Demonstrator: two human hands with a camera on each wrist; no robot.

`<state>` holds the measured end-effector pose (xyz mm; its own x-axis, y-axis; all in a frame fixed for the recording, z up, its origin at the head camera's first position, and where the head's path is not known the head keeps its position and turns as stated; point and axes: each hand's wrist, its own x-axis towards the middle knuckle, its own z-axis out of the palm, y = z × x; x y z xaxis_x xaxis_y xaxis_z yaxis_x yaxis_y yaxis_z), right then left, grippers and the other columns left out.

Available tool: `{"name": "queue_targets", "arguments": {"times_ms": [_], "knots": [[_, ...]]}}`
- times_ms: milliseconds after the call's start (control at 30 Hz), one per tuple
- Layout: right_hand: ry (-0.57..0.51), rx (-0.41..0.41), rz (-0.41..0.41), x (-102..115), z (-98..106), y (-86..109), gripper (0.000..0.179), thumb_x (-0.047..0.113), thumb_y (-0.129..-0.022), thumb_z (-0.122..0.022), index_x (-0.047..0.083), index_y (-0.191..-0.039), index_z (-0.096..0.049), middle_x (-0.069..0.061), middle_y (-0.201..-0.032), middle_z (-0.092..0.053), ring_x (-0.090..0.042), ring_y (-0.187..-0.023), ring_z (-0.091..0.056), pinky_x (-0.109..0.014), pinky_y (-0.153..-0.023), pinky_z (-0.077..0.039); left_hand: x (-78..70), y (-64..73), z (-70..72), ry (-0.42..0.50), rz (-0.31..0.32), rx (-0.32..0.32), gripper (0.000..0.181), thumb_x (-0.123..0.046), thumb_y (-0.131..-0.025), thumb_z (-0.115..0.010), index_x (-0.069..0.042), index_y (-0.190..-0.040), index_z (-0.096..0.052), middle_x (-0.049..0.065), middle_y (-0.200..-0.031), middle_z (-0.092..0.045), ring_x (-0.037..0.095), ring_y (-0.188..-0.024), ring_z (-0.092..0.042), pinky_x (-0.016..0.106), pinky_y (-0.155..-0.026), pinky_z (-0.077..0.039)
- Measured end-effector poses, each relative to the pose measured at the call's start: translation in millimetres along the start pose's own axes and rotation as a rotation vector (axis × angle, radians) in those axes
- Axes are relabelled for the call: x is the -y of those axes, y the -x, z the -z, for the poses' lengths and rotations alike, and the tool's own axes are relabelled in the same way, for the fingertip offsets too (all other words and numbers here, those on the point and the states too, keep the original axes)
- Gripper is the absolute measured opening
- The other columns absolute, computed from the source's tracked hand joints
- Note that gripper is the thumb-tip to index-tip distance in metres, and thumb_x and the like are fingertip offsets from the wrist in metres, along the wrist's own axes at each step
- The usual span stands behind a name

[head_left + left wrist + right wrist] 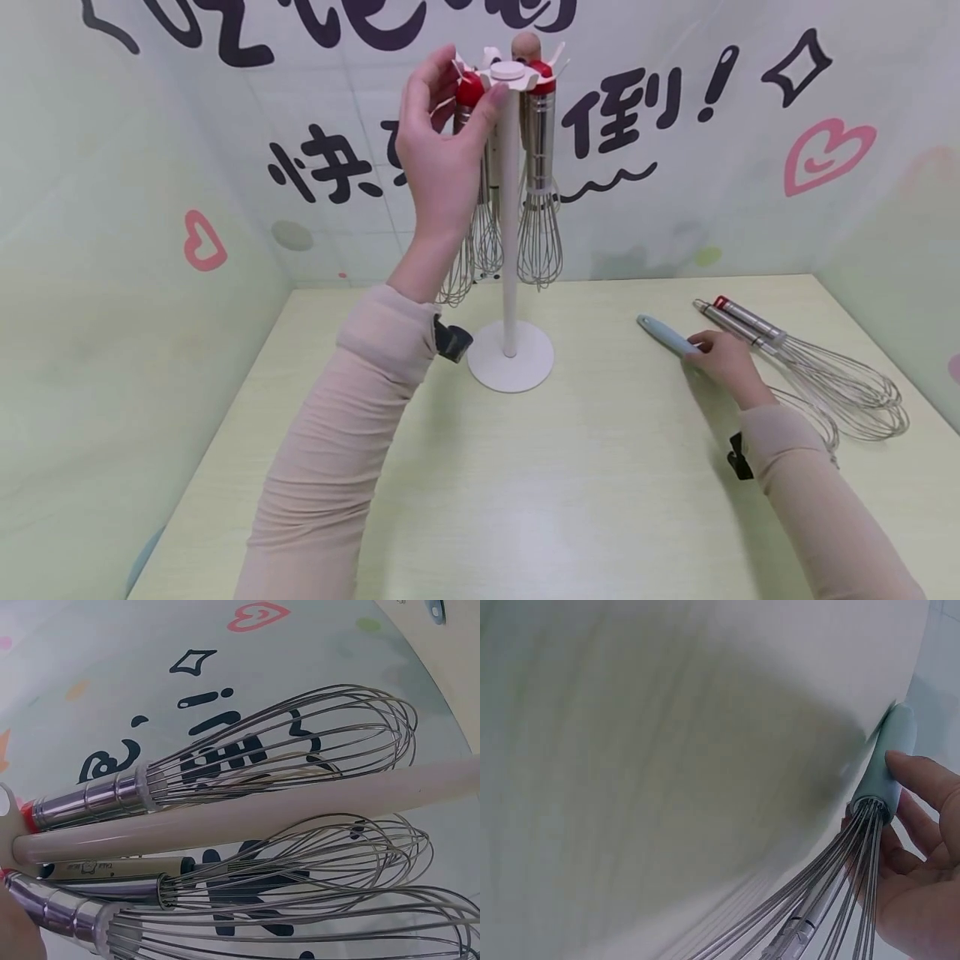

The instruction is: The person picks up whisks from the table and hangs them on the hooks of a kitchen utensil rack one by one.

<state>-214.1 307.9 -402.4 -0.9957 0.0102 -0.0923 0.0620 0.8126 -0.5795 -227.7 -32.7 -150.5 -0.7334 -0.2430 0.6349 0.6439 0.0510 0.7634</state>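
Note:
A white whisk stand rises from a round base, with several steel whisks hanging around its top. My left hand is up at that top, its thumb on the rim and its fingers curled around beside a red-capped whisk handle. In the left wrist view, the hanging whisks lie on both sides of the pole. At the right of the table, my right hand pinches a whisk by its light blue handle. Its wires show below the handle in the right wrist view.
Two larger steel whisks lie side by side on the table, just right of my right hand. Behind the stand hangs a pale cloth backdrop with dark lettering, and similar cloth closes off both sides.

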Motion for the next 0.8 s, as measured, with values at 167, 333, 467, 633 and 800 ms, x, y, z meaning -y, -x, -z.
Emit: {"name": "queue_targets", "arguments": {"times_ms": [167, 333, 467, 633, 800], "knots": [[-0.007, 0.008, -0.002, -0.2, -1.7, 0.6, 0.041, 0.010, -0.088, -0.061, -0.015, -0.118, -0.051, -0.036, -0.110, -0.057, -0.037, -0.088, -0.059, -0.034, -0.071, -0.052, 0.2, -1.0, 2.8, 0.004, 0.018, 0.024, 0.058, -0.008, -0.082, -0.073, 0.002, -0.133, -0.047, 0.014, -0.126, -0.054, 0.015, -0.112, -0.054, 0.009, -0.099, -0.045], [-0.006, -0.003, -0.005, 0.3, -2.4, -0.8, 0.041, 0.010, -0.088, -0.061, -0.015, -0.119, -0.052, -0.036, -0.110, -0.057, -0.038, -0.090, -0.059, -0.040, -0.075, -0.054, -5.5, 0.8, 5.1, 0.002, 0.031, 0.053, 0.058, -0.008, -0.084, -0.071, 0.001, -0.135, -0.046, 0.014, -0.127, -0.054, 0.015, -0.114, -0.053, 0.009, -0.099, -0.045], [0.003, -0.009, -0.012, -0.1, -2.2, -1.6, 0.041, 0.011, -0.088, -0.061, -0.015, -0.119, -0.052, -0.035, -0.110, -0.058, -0.039, -0.091, -0.060, -0.042, -0.075, -0.054, -7.2, 1.0, 5.1, -0.009, 0.030, 0.071, 0.056, -0.010, -0.085, -0.069, 0.000, -0.135, -0.047, 0.014, -0.126, -0.055, 0.013, -0.113, -0.053, 0.010, -0.098, -0.045], [-0.014, -0.004, -0.025, -1.3, -0.8, -1.6, 0.043, 0.013, -0.089, -0.059, -0.015, -0.122, -0.051, -0.036, -0.114, -0.056, -0.042, -0.096, -0.058, -0.046, -0.079, -0.054, -7.2, 1.3, 5.1, -0.003, 0.024, 0.065, 0.053, -0.008, -0.085, -0.069, 0.000, -0.133, -0.049, 0.014, -0.123, -0.056, 0.013, -0.109, -0.053, 0.012, -0.097, -0.047], [-0.047, -0.016, -0.026, -1.7, 1.1, -1.3, 0.044, 0.012, -0.088, -0.058, -0.015, -0.123, -0.049, -0.037, -0.117, -0.055, -0.046, -0.101, -0.056, -0.052, -0.085, -0.052, -6.8, 1.2, 5.6, 0.005, 0.016, 0.055, 0.051, -0.007, -0.084, -0.069, 0.001, -0.131, -0.051, 0.013, -0.120, -0.057, 0.012, -0.106, -0.054, 0.013, -0.096, -0.049]]}}
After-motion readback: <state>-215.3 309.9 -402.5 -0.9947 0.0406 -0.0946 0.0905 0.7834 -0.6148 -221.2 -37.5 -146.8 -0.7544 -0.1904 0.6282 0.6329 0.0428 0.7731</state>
